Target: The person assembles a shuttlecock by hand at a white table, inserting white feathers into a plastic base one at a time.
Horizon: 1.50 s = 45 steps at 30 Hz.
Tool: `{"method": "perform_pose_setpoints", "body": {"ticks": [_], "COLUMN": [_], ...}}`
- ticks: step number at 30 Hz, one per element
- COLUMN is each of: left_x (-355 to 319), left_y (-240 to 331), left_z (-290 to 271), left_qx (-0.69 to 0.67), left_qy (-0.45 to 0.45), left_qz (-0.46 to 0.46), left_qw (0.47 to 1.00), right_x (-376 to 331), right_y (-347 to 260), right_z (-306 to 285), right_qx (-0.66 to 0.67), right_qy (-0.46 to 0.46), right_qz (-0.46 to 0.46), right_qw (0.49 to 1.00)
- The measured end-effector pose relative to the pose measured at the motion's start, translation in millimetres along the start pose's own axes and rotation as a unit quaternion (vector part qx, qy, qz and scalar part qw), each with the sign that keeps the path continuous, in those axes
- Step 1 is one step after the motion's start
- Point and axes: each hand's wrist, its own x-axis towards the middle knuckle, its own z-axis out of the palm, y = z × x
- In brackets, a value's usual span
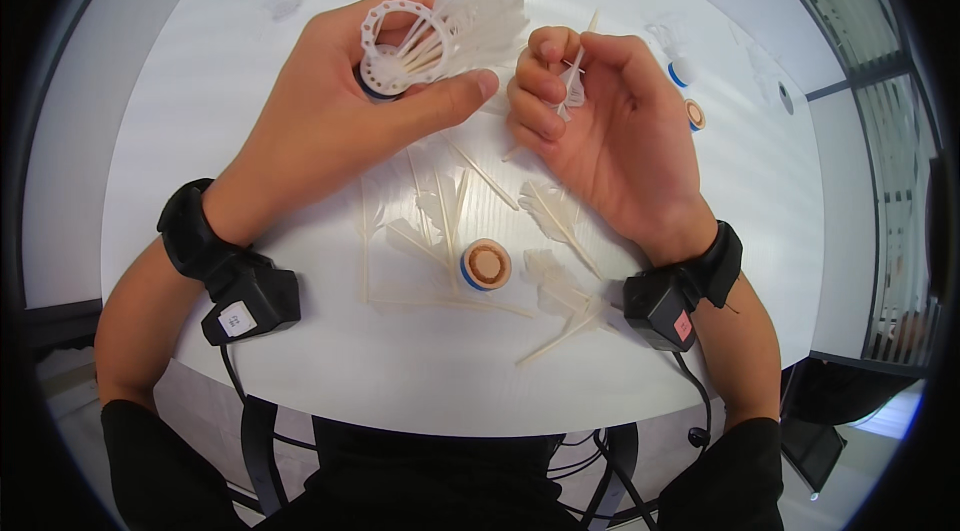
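Toward between ten and eleven o'clock of the view, the left hand is closed around a white ringed holder; its thumb lies along the lower side and points to about two o'clock, while most of its other fingers are hidden behind. From this holder, a fan of pale feathers spreads toward two o'clock, their shafts passing through the ring.

Between one and two o'clock, the right hand keeps its fingers narrow, and thumb and forefinger pinch a single feather, with the shaft tip pointing to twelve. The other fingers are curled in, and the two hands are near but apart.

Just below the centre, on the white worktop, stands a cork base with a blue band. Around it lie loose feathers: some toward eleven, one toward two, and several crossed ones toward four. Another cork piece is just beside the right hand, at three o'clock from it.
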Motion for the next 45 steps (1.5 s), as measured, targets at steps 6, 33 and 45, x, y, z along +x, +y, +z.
{"method": "perform_pose_setpoints", "body": {"ticks": [6,33,45], "left_x": [-3,2,1], "left_y": [8,-5,-5], "left_z": [-8,-3,-3], "left_qx": [-0.108,-0.067,-0.064], "left_qy": [0.007,0.042,0.036], "left_qz": [-0.115,-0.043,-0.064], "left_qw": [0.988,0.996,0.995], "right_x": [0,-4,-3], "right_y": [1,-1,0], "right_z": [6,15,11], "right_qx": [-0.055,-0.144,-0.166], "right_qy": [0.009,-0.033,-0.061], "right_qz": [-0.013,0.015,0.01], "right_qw": [0.998,0.989,0.984]}}
